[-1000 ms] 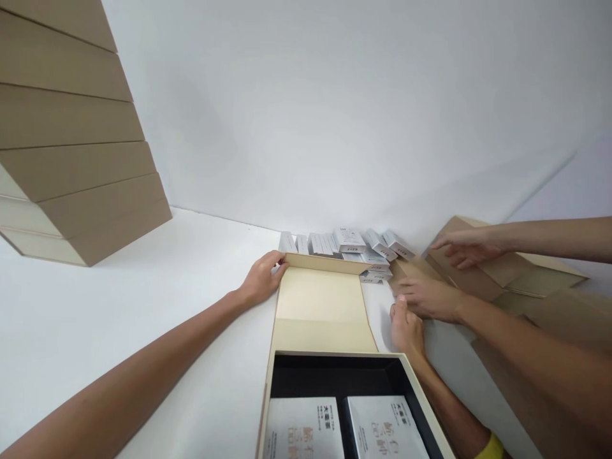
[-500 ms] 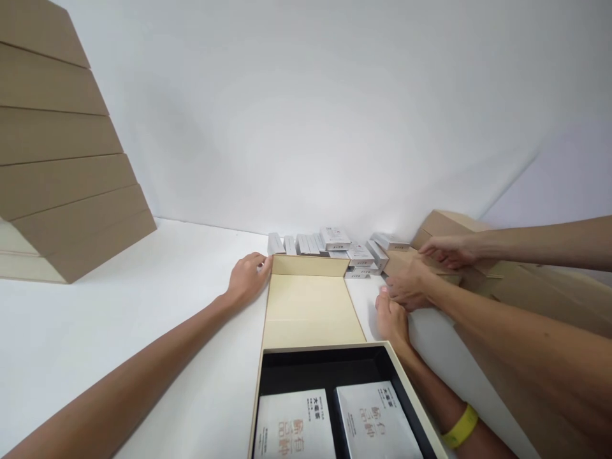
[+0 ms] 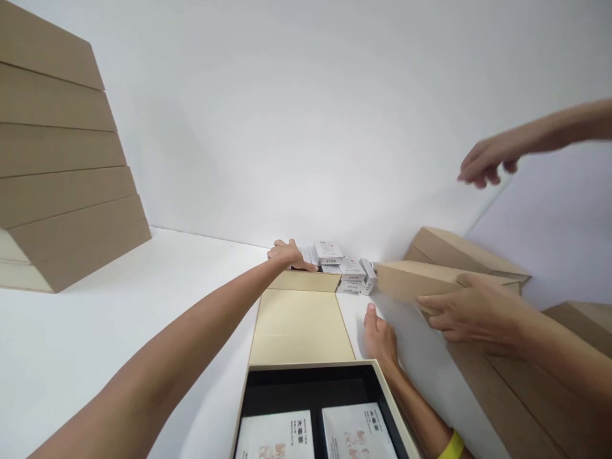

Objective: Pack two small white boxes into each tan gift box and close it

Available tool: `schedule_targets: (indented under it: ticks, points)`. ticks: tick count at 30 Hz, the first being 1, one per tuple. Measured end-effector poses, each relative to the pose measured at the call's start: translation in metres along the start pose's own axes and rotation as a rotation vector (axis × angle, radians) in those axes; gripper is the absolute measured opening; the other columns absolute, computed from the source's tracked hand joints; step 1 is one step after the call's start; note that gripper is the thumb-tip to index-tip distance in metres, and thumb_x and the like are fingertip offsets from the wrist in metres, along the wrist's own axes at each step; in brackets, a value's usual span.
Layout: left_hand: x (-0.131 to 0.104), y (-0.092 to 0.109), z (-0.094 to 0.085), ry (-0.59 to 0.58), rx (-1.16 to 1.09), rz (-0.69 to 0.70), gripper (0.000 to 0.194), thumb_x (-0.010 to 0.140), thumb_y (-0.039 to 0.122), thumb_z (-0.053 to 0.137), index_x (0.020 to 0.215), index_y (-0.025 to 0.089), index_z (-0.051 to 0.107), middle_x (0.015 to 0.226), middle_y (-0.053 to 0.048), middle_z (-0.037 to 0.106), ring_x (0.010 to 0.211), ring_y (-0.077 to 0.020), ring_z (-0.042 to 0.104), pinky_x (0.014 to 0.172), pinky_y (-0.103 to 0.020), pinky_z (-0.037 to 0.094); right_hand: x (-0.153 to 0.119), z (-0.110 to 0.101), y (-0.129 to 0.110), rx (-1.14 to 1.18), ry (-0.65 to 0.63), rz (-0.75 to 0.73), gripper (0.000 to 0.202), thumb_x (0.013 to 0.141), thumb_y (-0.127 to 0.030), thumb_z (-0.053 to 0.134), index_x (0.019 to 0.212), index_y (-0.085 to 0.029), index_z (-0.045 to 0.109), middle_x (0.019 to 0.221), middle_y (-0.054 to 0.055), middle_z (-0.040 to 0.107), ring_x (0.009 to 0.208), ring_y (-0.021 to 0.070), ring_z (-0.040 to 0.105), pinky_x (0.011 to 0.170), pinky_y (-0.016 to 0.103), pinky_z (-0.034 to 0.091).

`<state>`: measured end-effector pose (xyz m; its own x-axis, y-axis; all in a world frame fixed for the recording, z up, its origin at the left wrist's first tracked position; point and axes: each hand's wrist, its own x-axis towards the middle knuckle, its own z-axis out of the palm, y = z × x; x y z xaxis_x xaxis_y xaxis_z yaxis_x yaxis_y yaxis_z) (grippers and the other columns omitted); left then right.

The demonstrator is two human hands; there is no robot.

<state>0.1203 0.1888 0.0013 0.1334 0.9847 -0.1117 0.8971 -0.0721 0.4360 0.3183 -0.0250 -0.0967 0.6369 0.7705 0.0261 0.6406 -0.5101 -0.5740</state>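
The open box (image 3: pixel 310 366) lies at the bottom centre of the frame, with two white packs (image 3: pixel 276 437) (image 3: pixel 358 432) inside. Its cream lid (image 3: pixel 302 325) stretches away on the bench (image 3: pixel 191 268), and the end flap (image 3: pixel 303 281) stands up. The box walls look stiff, so they give the better hold; the lid probably bends at its folds. Beyond the flap, the small white cartons (image 3: pixel 327 252) look light, rather smooth and easy to dent, best taken by the narrow sides. The left hand (image 3: pixel 288 255) reaches over them, palm down, arm extended; I cannot tell if its grip closes on one. The right hand (image 3: pixel 381 338), thumb up, is loosely open beside the lid. Rightward, a co-worker's hand (image 3: pixel 471 312) touches a brown box (image 3: pixel 411 280).
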Motion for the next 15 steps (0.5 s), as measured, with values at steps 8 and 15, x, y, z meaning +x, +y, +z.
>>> schedule_targets:
  ticks: [8,15]
  points:
    - [0.011,-0.01,0.011,0.018,0.068,-0.038,0.087,0.082,0.053,0.08,0.151,0.02,0.041,0.162,-0.023,0.031,0.134,-0.0406,0.051,0.1,-0.052,0.054,-0.002,0.005,0.002,-0.019,-0.001,-0.043,0.055,0.107,-0.058,0.034,0.075,-0.021,0.06,0.074,-0.001,0.062,0.077,0.0167,0.061,0.085,0.036,0.049]
    - [0.032,-0.028,-0.002,0.029,0.081,-0.001,0.048,0.099,0.04,0.066,0.141,0.019,0.054,0.134,-0.012,0.061,0.115,-0.0274,0.065,0.096,-0.049,0.056,-0.003,0.005,0.002,-0.041,-0.015,-0.047,0.063,0.108,-0.058,0.022,0.071,-0.022,0.058,0.07,0.0,0.06,0.074,0.0177,0.059,0.082,0.035,0.046]
